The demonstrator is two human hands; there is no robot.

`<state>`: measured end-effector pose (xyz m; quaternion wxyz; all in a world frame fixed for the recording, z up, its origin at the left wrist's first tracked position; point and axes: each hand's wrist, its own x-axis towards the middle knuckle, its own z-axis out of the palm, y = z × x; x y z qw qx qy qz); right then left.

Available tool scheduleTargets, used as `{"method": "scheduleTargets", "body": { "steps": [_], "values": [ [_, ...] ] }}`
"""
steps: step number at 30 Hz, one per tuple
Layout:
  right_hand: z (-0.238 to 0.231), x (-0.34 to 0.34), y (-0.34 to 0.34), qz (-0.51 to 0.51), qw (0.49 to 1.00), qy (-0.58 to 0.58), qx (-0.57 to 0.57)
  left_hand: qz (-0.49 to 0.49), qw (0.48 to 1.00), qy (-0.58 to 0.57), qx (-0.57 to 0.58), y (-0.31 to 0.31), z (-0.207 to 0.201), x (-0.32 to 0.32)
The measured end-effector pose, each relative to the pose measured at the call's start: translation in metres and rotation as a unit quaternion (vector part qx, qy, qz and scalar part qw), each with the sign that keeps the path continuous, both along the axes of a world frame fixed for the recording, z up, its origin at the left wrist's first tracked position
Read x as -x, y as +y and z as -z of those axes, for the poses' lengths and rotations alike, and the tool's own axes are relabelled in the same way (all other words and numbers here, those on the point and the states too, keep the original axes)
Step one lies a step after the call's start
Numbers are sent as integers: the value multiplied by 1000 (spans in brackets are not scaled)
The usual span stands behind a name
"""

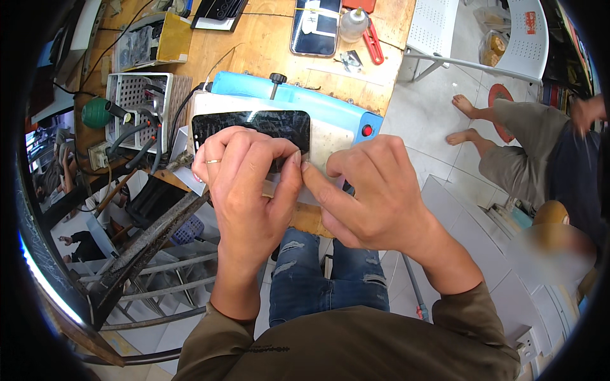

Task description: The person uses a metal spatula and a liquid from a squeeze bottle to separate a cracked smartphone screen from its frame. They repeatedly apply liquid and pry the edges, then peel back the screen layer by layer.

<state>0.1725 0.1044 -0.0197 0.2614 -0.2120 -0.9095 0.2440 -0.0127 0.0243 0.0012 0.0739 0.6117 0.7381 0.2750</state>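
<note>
A dark phone screen (273,122) with a smudged, glossy face lies on a pale pad (333,134) in front of me. My left hand (244,174), with a ring on one finger, is curled over its near side. The left thumb and forefinger pinch close together at the screen's near right corner. There the fingertips of my right hand (372,193) meet them, its fingers bent and closed. Whatever thin thing the fingertips hold, if anything, is too small to make out. Behind the pad is a blue device (286,93) with a black knob (277,79) and a red button (366,131).
On the wooden table (257,47) are another phone (315,28), a clear bottle (354,25) and a red cutter (373,43). A white basket of tools (138,95) stands left, beside a yellow box (173,39). A person (534,143) sits at right, near a white perforated chair (521,44).
</note>
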Motion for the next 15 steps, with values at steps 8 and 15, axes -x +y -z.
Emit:
{"method": "scheduleTargets", "body": {
  "steps": [8, 15],
  "values": [
    [-3, 0, 2, -14, 1000, -13, -4, 6, 1000, 3, 4, 2, -1, 2],
    [-5, -1, 3, -18, 1000, -9, 3, 7, 1000, 5, 10, 4, -1, 3]
  ]
}}
